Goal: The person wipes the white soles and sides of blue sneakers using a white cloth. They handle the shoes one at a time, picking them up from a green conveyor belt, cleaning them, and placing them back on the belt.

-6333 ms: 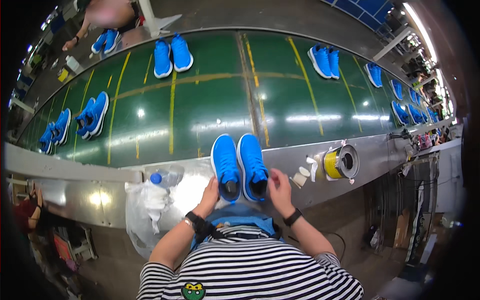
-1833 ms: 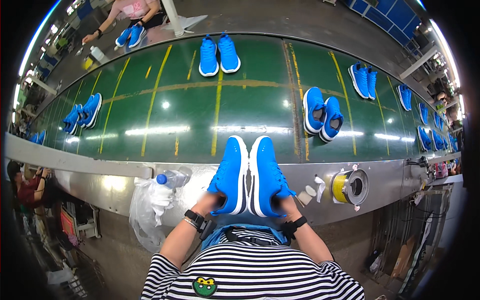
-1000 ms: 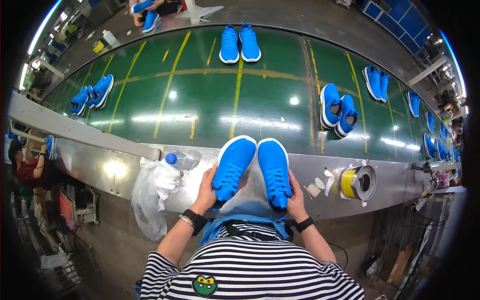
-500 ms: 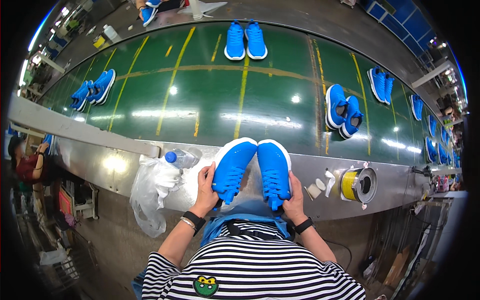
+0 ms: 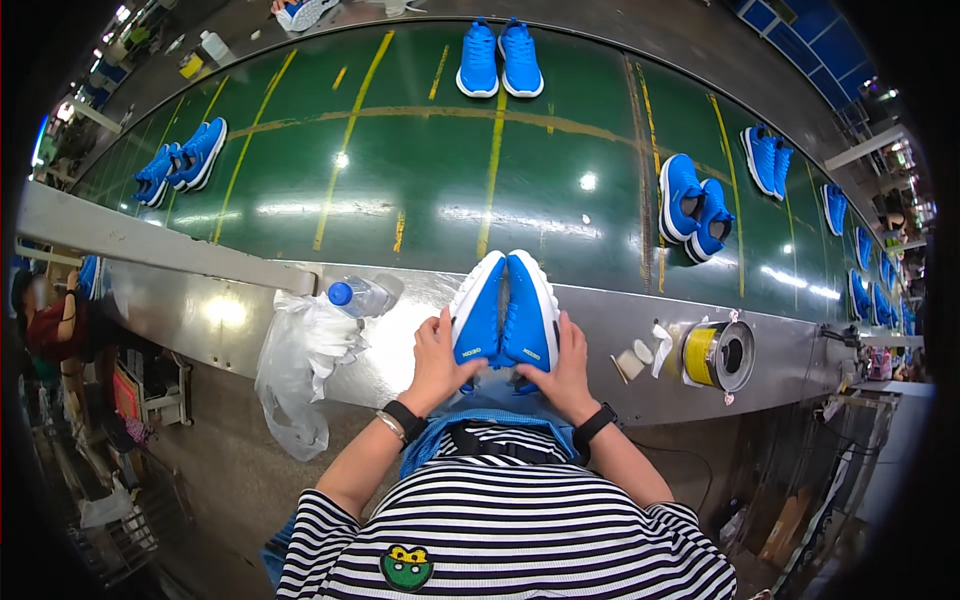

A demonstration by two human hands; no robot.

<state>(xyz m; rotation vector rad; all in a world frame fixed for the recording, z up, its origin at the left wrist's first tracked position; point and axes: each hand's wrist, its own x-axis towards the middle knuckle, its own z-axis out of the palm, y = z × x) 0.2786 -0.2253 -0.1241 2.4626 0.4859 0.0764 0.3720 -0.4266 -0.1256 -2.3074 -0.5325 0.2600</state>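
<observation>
Since half a second ago, the pair of bright blue knit sneakers with white soles (image 5: 505, 318) has been drawn together, the two shoes now pressed side to side with toes pointing away across the steel ledge (image 5: 230, 310), where before a thin gap showed between them. They sit at the near edge of the ledge, right in front of the person's chest.

The left hand (image 5: 432, 362) is closed around the heel and outer side of the left shoe; the right hand (image 5: 568, 368) grips the right shoe's outer side the same way. Each wrist carries a dark band.

To do this well, I judge that the pressure should stay even from both sides so the soles meet flat and the toes line up; a lopsided squeeze would likely twist one shoe over the other. Keeping the heels level on the ledge should help.

Just left of the left hand lies a crumpled clear plastic bag (image 5: 300, 365), hanging over the ledge, with a clear water bottle with a blue cap (image 5: 358, 296) on top of it. To the right sit small white scraps (image 5: 640, 357) and a yellow tape roll in a metal holder (image 5: 715, 355). Beyond the ledge runs the green conveyor belt with yellow lines (image 5: 420, 190), carrying more blue pairs, the nearest (image 5: 695, 205) to the right and another (image 5: 500, 58) at the far edge.
</observation>
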